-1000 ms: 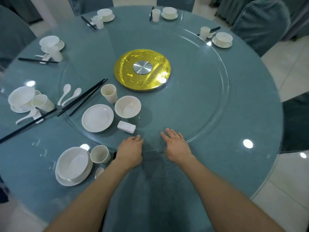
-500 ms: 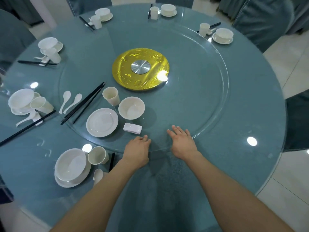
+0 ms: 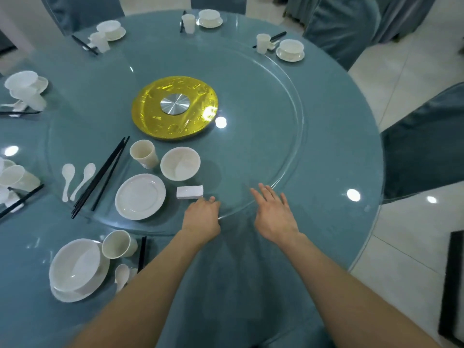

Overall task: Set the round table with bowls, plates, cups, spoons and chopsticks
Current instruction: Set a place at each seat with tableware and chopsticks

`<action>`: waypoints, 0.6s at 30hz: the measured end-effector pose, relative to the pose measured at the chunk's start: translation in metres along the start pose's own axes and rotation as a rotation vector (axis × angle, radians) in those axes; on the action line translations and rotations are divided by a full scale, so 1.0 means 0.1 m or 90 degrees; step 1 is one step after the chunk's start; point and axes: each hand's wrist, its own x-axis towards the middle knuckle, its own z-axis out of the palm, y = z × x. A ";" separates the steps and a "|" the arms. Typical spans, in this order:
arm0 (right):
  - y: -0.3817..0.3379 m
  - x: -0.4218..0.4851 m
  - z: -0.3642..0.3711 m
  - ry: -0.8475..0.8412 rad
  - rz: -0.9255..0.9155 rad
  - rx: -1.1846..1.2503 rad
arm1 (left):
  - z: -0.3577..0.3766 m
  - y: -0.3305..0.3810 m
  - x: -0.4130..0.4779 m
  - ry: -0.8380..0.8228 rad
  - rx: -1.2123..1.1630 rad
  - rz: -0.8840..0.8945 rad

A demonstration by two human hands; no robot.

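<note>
Both my hands rest on the near rim of the glass turntable (image 3: 288, 101). My left hand (image 3: 202, 217) lies flat beside a small white chopstick rest (image 3: 189, 192). My right hand (image 3: 272, 212) has its fingers spread straight. On the turntable left of my hands lie a white plate (image 3: 140, 196), a bowl (image 3: 180, 163), a cup (image 3: 143, 153), black chopsticks (image 3: 103, 175) and two white spoons (image 3: 75, 179). Nearer me on the left stands a set place: bowl on a plate (image 3: 77, 268), cup (image 3: 118, 244), spoon (image 3: 121, 275).
A gold disc (image 3: 174, 108) marks the turntable's centre. Several set places ring the blue round table: far left (image 3: 110, 31), far middle (image 3: 209, 17), far right (image 3: 290, 50), left edge (image 3: 23, 84). Covered chairs (image 3: 424, 146) stand around the table.
The turntable has turned, carrying the plate, bowl, cup and chopstick rest rightward toward my hands. My hands have shifted right along the rim with it.
</note>
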 end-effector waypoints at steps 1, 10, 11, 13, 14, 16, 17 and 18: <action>0.06 -0.07 -0.02 0.001 0.009 0.001 | -0.02 0.03 0.01 0.001 0.000 0.005; 0.54 -0.88 -0.18 0.038 0.048 0.008 | -0.12 0.50 -0.36 0.052 0.034 0.030; 0.59 -0.99 -0.19 0.039 0.049 0.014 | -0.12 0.57 -0.44 0.056 0.030 0.029; 0.70 -1.22 -0.20 0.044 0.043 0.020 | -0.12 0.72 -0.63 0.065 0.022 0.023; 0.78 -1.40 -0.21 0.048 0.040 0.018 | -0.10 0.84 -0.79 0.072 0.020 0.020; 0.91 -1.71 -0.24 0.049 0.029 0.015 | -0.06 1.03 -1.08 0.083 0.008 0.015; 0.98 -1.88 -0.25 0.049 0.021 0.009 | -0.02 1.12 -1.25 0.090 0.002 0.005; 1.03 -2.02 -0.27 0.052 0.013 0.003 | 0.01 1.18 -1.39 0.096 -0.002 -0.003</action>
